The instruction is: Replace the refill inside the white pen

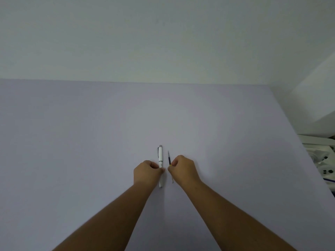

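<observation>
On the pale lilac table (90, 142), toward its near middle, we see the white pen (160, 158) lying lengthwise, pointing away from us. We use this pen as our landmark. Its body is slim and glossy white, with a grey cap end and a thin clip at the far tip, a small band of dark print partway down the barrel, and a little metallic point at the near end.

Just to the right of the pen, running almost parallel with it, lies the refill (169, 159). It is much thinner than the pen, dark along its far stretch, with a small yellow patch where the fingers meet it and a clear or pale length continuing toward us. The two do not touch; a narrow strip of table shows between them.

Our left hand (147, 172) sits against the pen's left side, its fingers curled and closed with the thumb and fingertips pinched on the barrel below the print. Our right hand (183, 169), just right of the pen, has its fingers drawn together and pinched on the refill at the yellow patch. Both bare forearms reach in from the bottom edge.

Beyond the pen, the table ends at a plain pale wall (163, 42). Far to the right of the pen, past the table's edge, sits some white clutter (322, 160), too blurred to name.
</observation>
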A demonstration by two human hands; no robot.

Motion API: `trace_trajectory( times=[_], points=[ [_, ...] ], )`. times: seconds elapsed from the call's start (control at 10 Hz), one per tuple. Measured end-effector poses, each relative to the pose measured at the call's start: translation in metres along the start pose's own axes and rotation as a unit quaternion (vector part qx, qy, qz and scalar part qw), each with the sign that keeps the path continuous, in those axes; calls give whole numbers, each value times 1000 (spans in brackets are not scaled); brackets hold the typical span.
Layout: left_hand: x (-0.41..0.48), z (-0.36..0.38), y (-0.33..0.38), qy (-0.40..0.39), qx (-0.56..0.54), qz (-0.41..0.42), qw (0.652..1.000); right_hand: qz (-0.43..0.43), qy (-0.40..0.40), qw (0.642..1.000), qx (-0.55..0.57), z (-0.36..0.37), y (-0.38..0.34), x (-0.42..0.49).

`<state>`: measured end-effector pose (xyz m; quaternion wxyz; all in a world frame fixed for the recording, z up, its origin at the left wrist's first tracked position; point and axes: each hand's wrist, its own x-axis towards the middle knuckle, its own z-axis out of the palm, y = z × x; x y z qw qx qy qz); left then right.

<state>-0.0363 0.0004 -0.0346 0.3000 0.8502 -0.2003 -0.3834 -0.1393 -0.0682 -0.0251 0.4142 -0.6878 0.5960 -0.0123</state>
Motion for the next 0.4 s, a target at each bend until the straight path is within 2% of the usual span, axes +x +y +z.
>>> trace_trajectory(
  times=[0.4],
  points=[
    [-8,-19,9,-4,5,10,1000,-23,24,999,-15,-15,-12,-12]
  ],
)
